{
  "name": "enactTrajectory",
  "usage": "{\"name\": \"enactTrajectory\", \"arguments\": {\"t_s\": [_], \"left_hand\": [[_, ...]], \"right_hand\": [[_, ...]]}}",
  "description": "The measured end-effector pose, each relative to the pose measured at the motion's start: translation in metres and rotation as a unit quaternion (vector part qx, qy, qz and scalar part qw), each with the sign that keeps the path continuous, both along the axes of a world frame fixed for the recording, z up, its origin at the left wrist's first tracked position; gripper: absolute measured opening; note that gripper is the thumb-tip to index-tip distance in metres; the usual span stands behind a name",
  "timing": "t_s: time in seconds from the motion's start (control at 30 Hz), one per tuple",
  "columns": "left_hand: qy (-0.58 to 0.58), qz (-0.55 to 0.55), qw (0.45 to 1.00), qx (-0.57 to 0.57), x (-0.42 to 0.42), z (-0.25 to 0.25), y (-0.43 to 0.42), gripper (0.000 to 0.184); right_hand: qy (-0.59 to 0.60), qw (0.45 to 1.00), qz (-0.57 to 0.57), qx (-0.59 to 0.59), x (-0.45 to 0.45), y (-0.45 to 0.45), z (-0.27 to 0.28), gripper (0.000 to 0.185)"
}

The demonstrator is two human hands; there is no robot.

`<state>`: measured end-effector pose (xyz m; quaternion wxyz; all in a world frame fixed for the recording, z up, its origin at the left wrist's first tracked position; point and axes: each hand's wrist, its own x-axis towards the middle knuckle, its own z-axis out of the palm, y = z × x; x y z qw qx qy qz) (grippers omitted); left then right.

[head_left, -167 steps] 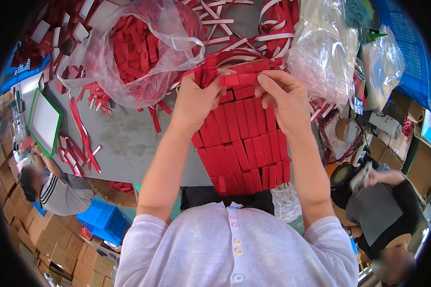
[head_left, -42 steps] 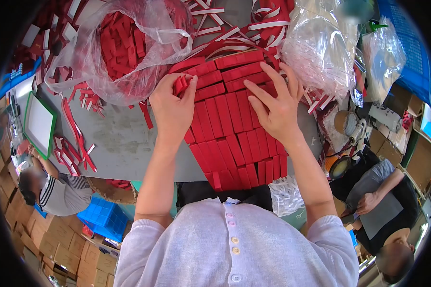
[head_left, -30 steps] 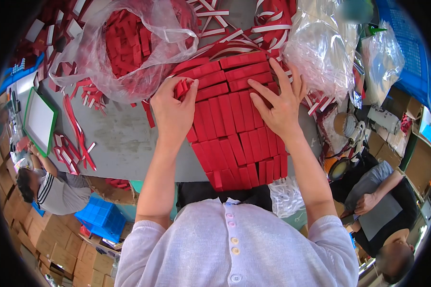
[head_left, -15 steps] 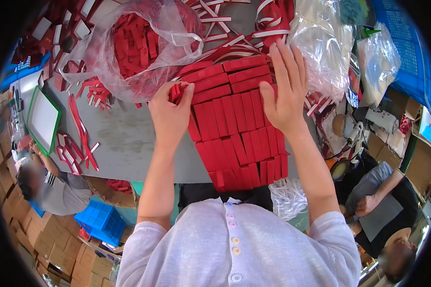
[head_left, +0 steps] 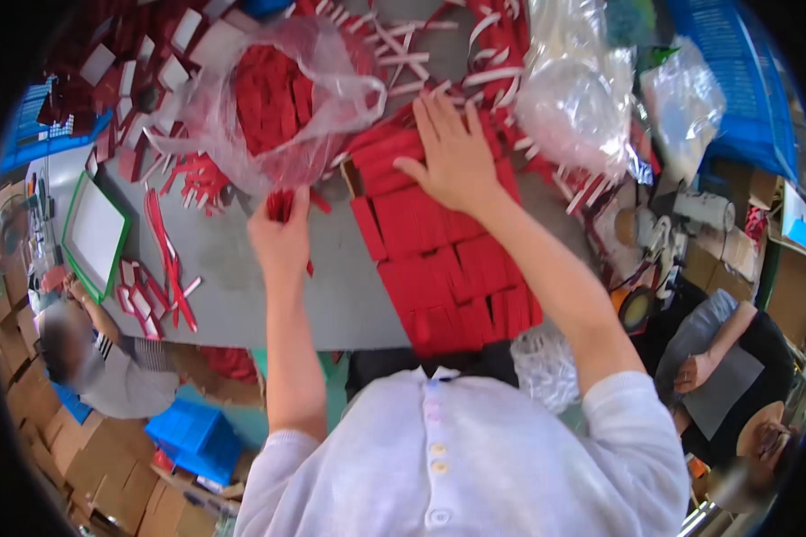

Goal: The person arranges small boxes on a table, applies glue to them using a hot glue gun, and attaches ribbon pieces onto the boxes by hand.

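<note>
Rows of flat red folded pieces [head_left: 425, 228] lie packed side by side at the near edge of the table, with a brown cardboard edge [head_left: 350, 179] at their left. Across the upper rows rests my right hand [head_left: 461, 170], open, its fingers stretched toward the far end and its thumb out to the left. My left hand [head_left: 278, 237] is apart from the rows, over the grey table. Its fingers are closed on a small bunch of red pieces [head_left: 279, 206], partly hidden by the fingers. Just beyond it sits a clear plastic bag [head_left: 331, 107] filled with red pieces [head_left: 273, 98].
Red strips with white ends [head_left: 403, 54] lie at the back. A green-rimmed tray [head_left: 96, 233] stands at left, near a seated person [head_left: 125, 376]. Clear plastic bags [head_left: 573, 112] and a tape roll [head_left: 636, 309] are at right, with another person [head_left: 734, 376] below.
My left hand has moved left, away from the rows, with red pieces in its fingers. My right hand has shifted left from the right edge onto the upper rows.
</note>
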<state>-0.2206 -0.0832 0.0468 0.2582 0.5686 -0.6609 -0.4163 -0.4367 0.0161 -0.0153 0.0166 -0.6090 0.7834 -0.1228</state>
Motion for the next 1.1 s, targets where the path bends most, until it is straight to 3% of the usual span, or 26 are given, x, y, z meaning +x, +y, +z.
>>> {"name": "enactTrajectory", "arguments": {"t_s": [0.07,0.17,0.27,0.33,0.37,0.47,0.5,0.53,0.57,0.6,0.63,0.73,0.8,0.83,0.97,1.1], "left_hand": [[-0.004,0.008,1.0,0.026,0.001,0.011,0.004,0.025],[-0.016,0.015,0.997,0.076,0.005,0.019,0.009,0.026],[-0.021,0.0,0.998,0.062,0.014,0.015,0.017,0.024],[-0.007,-0.011,1.0,0.012,0.012,0.01,0.01,0.024],[-0.002,-0.005,0.999,0.052,0.018,0.009,0.011,0.022],[0.033,-0.011,0.993,0.113,0.03,-0.016,0.018,0.019],[0.063,-0.026,0.99,0.126,0.032,-0.028,0.018,0.017],[0.065,-0.028,0.99,0.125,0.035,-0.04,0.019,0.017],[0.063,-0.043,0.985,0.154,0.037,-0.053,0.022,0.017],[0.061,-0.058,0.979,0.184,0.038,-0.068,0.024,0.019],[0.076,-0.08,0.982,0.152,0.038,-0.088,0.025,0.02],[0.124,-0.088,0.982,0.108,0.024,-0.113,0.015,0.023],[0.124,-0.106,0.982,0.097,0.011,-0.12,-0.001,0.026],[0.112,-0.113,0.981,0.112,0.004,-0.117,-0.007,0.026],[0.055,-0.147,0.978,0.136,-0.007,-0.117,-0.021,0.023],[0.078,-0.143,0.973,0.163,-0.007,-0.109,-0.013,0.019]], "right_hand": [[0.0,1.0,0.004,-0.025,0.002,0.003,0.012,0.084],[0.003,0.989,-0.023,-0.147,0.002,-0.009,0.073,0.082],[-0.011,0.998,-0.013,-0.064,0.003,0.005,0.005,0.079],[-0.022,0.998,-0.027,-0.055,-0.003,-0.003,0.02,0.07],[-0.068,0.989,-0.048,-0.124,-0.007,0.006,0.027,0.067],[-0.199,0.919,-0.1,-0.325,-0.029,0.04,0.079,0.041],[-0.204,0.915,-0.129,-0.322,-0.036,0.064,0.08,0.036],[-0.336,0.851,-0.217,-0.341,-0.027,0.082,0.101,0.035],[-0.337,0.843,-0.256,-0.331,-0.029,0.107,0.097,0.037],[-0.415,0.794,-0.285,-0.341,-0.026,0.13,0.095,0.039],[-0.454,0.774,-0.296,-0.328,-0.023,0.157,0.096,0.041],[-0.457,0.746,-0.368,-0.314,0.008,0.223,0.085,0.043],[-0.456,0.69,-0.465,-0.318,0.035,0.256,0.077,0.036],[-0.449,0.687,-0.471,-0.323,0.046,0.267,0.069,0.036],[-0.261,0.822,-0.449,-0.233,0.082,0.274,0.041,0.018],[-0.237,0.868,-0.368,-0.236,0.076,0.24,0.052,0.033]]}}
